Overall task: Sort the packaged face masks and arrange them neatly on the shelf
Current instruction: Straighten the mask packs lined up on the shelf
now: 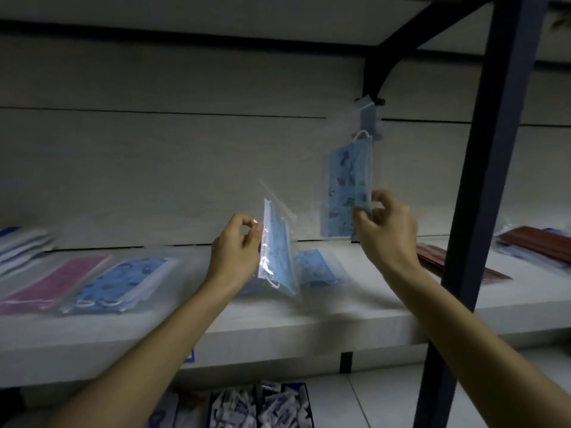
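Observation:
My left hand (pixel 236 253) pinches the edge of a clear packet of blue face masks (pixel 278 251), held upright just above the white shelf (pixel 278 332). My right hand (pixel 384 230) grips the lower corner of a second packet of blue patterned masks (pixel 346 193), which hangs tall against the back wall. Another blue mask packet (pixel 316 267) lies flat on the shelf behind the left packet. At the left of the shelf lie a blue patterned packet (pixel 123 281) and a pink packet (pixel 52 284).
A dark metal upright (pixel 482 193) with a bracket stands right of my right hand. Dark red packets (pixel 432 257) and more packets (pixel 537 239) lie at the right. White packets (pixel 18 245) sit far left. A lower bin (pixel 262 406) holds several small wrapped items.

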The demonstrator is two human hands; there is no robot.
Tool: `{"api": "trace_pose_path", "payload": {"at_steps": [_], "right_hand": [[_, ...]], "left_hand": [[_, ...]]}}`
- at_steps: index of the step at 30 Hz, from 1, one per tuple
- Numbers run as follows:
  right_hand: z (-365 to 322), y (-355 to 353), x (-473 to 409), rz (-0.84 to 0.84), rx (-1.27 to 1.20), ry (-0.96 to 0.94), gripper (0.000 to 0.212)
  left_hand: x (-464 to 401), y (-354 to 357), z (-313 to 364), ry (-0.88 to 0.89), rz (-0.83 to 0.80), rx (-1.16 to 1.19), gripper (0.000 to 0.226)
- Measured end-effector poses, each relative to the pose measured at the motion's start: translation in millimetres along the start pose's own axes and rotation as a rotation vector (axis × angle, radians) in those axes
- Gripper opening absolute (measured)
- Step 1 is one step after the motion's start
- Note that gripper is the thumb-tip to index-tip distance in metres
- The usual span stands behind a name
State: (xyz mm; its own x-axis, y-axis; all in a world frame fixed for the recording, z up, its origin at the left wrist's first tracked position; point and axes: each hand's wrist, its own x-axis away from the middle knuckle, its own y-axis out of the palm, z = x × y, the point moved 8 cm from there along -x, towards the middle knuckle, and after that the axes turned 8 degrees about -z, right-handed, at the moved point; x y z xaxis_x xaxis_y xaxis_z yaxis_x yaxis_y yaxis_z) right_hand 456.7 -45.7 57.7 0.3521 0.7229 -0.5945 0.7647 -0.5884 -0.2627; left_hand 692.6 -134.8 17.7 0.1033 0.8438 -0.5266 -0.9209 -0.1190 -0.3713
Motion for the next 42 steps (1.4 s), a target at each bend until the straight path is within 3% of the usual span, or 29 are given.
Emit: {"api": "trace_pose_path", "payload": {"at_steps": [8,15,19,30,35,42], "right_hand": [[16.2,7.7,-15.3,0.035,0.08,0.007,0.026],[28.2,14.4,-22.8,0.008,0.049,0.013,0.024],[30.9,20.6,-26.5,0.001,0.033,0.008,0.02],[4.2,62.5,-21.8,-0.072,-0.035,-0.004,0.011],[-17.8,93.1,-6.2,-0.129,-0.053,0.001,0.024],[-47.8,146.6,14.1,-0.191,-0.111,0.055,0.011]], "left_hand": [[-29.7,46.0,-6.5,-0.067,-0.056,0.007,0.009],[-33.6,63.1,-28.9,-0.129,-0.2,-0.543,0.028],[-36.6,55.9,-23.7,-0.104,-0.215,-0.637,0.029],[-23.0,-31.9,-22.6,0.039,-0.057,-0.742,0.015],[-9.4,-76.7,-35.5,0.065,-0.032,-0.776,0.014],[9.1,-147.1,-49.5,0.099,-0.028,-0.785,0.013]]}}
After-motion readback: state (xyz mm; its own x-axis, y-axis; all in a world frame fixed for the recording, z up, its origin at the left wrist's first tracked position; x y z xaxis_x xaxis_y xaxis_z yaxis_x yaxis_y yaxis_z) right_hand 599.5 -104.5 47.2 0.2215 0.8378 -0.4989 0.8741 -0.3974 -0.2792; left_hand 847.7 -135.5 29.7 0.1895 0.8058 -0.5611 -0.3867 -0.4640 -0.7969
